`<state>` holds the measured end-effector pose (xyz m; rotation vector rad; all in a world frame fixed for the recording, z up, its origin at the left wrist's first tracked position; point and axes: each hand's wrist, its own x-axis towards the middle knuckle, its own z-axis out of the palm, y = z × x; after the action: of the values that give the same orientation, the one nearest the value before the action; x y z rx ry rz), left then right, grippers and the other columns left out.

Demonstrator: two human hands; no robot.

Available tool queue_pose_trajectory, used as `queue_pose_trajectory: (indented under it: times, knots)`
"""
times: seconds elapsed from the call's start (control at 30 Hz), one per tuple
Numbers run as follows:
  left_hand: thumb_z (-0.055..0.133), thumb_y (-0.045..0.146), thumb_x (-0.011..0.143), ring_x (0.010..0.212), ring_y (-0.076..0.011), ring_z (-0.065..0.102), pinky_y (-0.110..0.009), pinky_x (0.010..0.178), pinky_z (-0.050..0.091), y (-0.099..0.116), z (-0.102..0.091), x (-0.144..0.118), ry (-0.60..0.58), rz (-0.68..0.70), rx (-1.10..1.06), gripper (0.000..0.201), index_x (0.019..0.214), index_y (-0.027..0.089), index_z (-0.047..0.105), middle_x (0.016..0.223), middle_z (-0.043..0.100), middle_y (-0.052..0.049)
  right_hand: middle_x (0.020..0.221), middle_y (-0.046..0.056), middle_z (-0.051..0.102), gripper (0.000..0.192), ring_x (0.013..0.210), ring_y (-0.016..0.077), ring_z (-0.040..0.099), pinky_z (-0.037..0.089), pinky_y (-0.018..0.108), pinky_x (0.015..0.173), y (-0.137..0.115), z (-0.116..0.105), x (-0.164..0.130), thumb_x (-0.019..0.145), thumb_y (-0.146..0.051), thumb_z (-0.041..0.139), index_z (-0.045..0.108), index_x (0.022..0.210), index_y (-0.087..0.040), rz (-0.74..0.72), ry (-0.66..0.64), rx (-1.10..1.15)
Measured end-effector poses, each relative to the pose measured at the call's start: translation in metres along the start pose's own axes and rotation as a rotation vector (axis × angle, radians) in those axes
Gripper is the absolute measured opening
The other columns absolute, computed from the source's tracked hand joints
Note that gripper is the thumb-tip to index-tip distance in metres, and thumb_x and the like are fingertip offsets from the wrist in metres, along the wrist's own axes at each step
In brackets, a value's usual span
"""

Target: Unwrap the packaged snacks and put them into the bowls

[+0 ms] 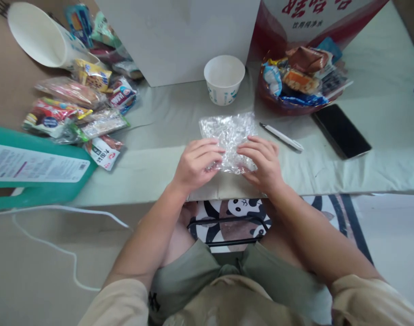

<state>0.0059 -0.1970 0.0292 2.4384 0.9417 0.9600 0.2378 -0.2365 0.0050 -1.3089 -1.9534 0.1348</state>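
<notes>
A piece of shiny, clear bubble wrap is at the front of the cloth-covered table, between my hands. My left hand grips its left edge with curled fingers, the thumb low near the bottom corner. On the opposite edge, my right hand holds the wrap with bent fingers on top and the thumb underneath. Just behind the wrap stands a white paper cup, upright. To the right of my right hand lies a white pen.
A bowl of wrapped snacks and a black phone are on the right. Packaged snacks, a tipped paper bucket and a green jug crowd the left. A white box stands behind.
</notes>
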Motion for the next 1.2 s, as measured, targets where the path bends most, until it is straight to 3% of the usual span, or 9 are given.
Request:
queue_pose_trajectory:
  times: [0.2, 0.37, 0.43, 0.57, 0.7, 0.83, 0.97, 1.07, 1.2]
  knots:
    - [0.062, 0.029, 0.086, 0.103, -0.0232, 0.072, -0.041, 0.095, 0.055, -0.011, 0.005, -0.001, -0.236, -0.164, -0.1, 0.016, 0.072, 0.021, 0.064, 0.1, 0.079, -0.006, 0.084, 0.004, 0.078, 0.018, 0.078, 0.0196, 0.072, 0.053, 0.039, 0.09, 0.014, 0.002, -0.002, 0.096, -0.032, 0.057, 0.073, 0.095, -0.023, 0.002, -0.327, 0.187]
    - [0.061, 0.034, 0.088, 0.062, -0.0152, 0.057, -0.031, 0.065, 0.047, -0.005, 0.008, 0.002, -0.192, -0.573, -0.097, 0.03, 0.062, 0.021, 0.055, 0.065, 0.064, 0.0, 0.08, 0.001, 0.075, 0.025, 0.058, 0.0146, 0.062, 0.052, 0.03, 0.066, 0.01, 0.005, 0.0, 0.094, -0.037, 0.061, 0.069, 0.112, -0.023, 0.317, -0.308, 0.272]
    - [0.067, 0.03, 0.083, 0.071, -0.0181, 0.06, -0.034, 0.071, 0.049, -0.005, 0.014, 0.003, -0.147, -0.641, 0.018, 0.01, 0.081, 0.02, 0.065, 0.078, 0.068, -0.003, 0.099, 0.007, 0.077, 0.031, 0.071, 0.0185, 0.067, 0.055, 0.035, 0.074, 0.01, 0.01, 0.003, 0.09, -0.033, 0.062, 0.067, 0.119, -0.022, 0.365, -0.218, 0.15]
    - [0.07, 0.021, 0.079, 0.107, -0.0293, 0.063, -0.047, 0.096, 0.051, -0.008, 0.025, 0.005, -0.125, -0.548, 0.16, 0.04, 0.119, 0.02, 0.065, 0.118, 0.071, -0.013, 0.128, 0.017, 0.07, 0.052, 0.113, 0.0347, 0.065, 0.051, 0.051, 0.097, 0.013, 0.02, 0.007, 0.083, -0.028, 0.062, 0.062, 0.134, -0.018, 0.283, -0.183, -0.067]
    - [0.067, 0.017, 0.08, 0.093, -0.0205, 0.066, -0.037, 0.089, 0.053, -0.009, 0.027, 0.008, -0.117, -0.557, -0.084, 0.044, 0.123, 0.023, 0.06, 0.098, 0.071, -0.004, 0.116, 0.014, 0.074, 0.059, 0.113, 0.035, 0.065, 0.046, 0.055, 0.101, 0.012, 0.018, 0.004, 0.08, -0.026, 0.06, 0.058, 0.139, -0.02, 0.23, -0.263, -0.014]
    - [0.064, 0.018, 0.08, 0.081, -0.0132, 0.067, -0.028, 0.077, 0.054, -0.006, 0.022, 0.008, -0.11, -0.506, -0.454, 0.045, 0.125, 0.022, 0.056, 0.092, 0.066, 0.0, 0.119, 0.013, 0.075, 0.063, 0.104, 0.0305, 0.069, 0.053, 0.045, 0.09, 0.003, 0.003, 0.003, 0.075, -0.038, 0.07, 0.059, 0.135, -0.019, 0.205, -0.278, 0.197]
    - [0.076, 0.028, 0.075, 0.088, -0.0166, 0.07, -0.029, 0.077, 0.056, -0.006, 0.017, 0.007, -0.175, -0.61, -0.736, 0.048, 0.119, 0.019, 0.061, 0.103, 0.072, -0.006, 0.077, 0.003, 0.072, 0.016, 0.066, 0.0166, 0.064, 0.049, 0.03, 0.065, -0.01, -0.006, 0.007, 0.083, -0.036, 0.063, 0.066, 0.088, -0.021, 0.349, -0.308, 0.371]
    - [0.075, 0.031, 0.078, 0.075, -0.0143, 0.067, -0.027, 0.07, 0.053, -0.008, 0.015, 0.007, -0.249, -0.716, -0.756, 0.024, 0.093, 0.014, 0.067, 0.085, 0.071, -0.004, 0.077, 0.0, 0.07, 0.02, 0.061, 0.0138, 0.059, 0.045, 0.029, 0.062, -0.015, -0.002, 0.008, 0.078, -0.036, 0.068, 0.06, 0.089, -0.021, 0.494, -0.261, 0.415]
    - [0.076, 0.025, 0.077, 0.073, -0.0121, 0.066, -0.025, 0.071, 0.053, -0.009, 0.012, 0.007, -0.058, -0.806, -0.886, 0.026, 0.098, 0.015, 0.066, 0.082, 0.072, -0.002, 0.071, -0.001, 0.064, 0.032, 0.061, 0.0154, 0.056, 0.042, 0.03, 0.059, -0.021, 0.007, 0.013, 0.071, -0.042, 0.072, 0.06, 0.091, -0.021, 0.659, -0.326, 0.439]
